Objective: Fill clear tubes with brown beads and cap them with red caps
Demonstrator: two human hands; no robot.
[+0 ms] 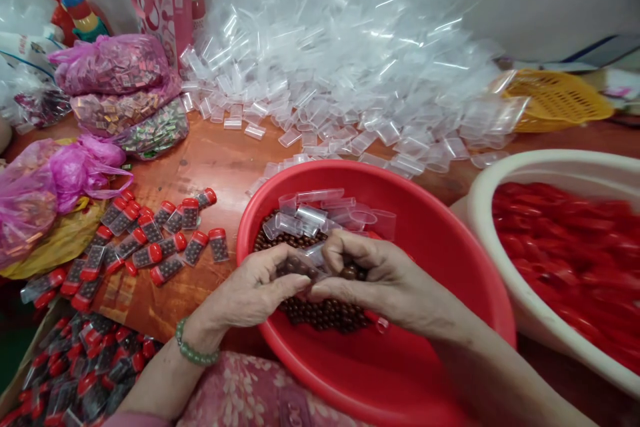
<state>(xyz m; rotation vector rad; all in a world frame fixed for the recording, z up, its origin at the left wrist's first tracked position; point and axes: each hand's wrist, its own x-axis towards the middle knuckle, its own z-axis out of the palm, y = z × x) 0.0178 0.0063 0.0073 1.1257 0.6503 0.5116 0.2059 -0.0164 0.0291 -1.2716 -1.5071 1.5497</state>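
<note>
Tabletop [215, 157]; brown balls [330, 316] in red basin [440, 247]

Clear plastic tube [315, 255], glossy, held low over a heap of brown balls [325, 315], dark balls showing through its wall (how many, I can't tell from where I stand; the grip covers much of it). Heaped balls round, shiny, loose, to one side of the red basin [440, 257].

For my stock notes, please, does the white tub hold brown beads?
No, the white tub holds red pieces; brown beads lie in the red basin.
</note>
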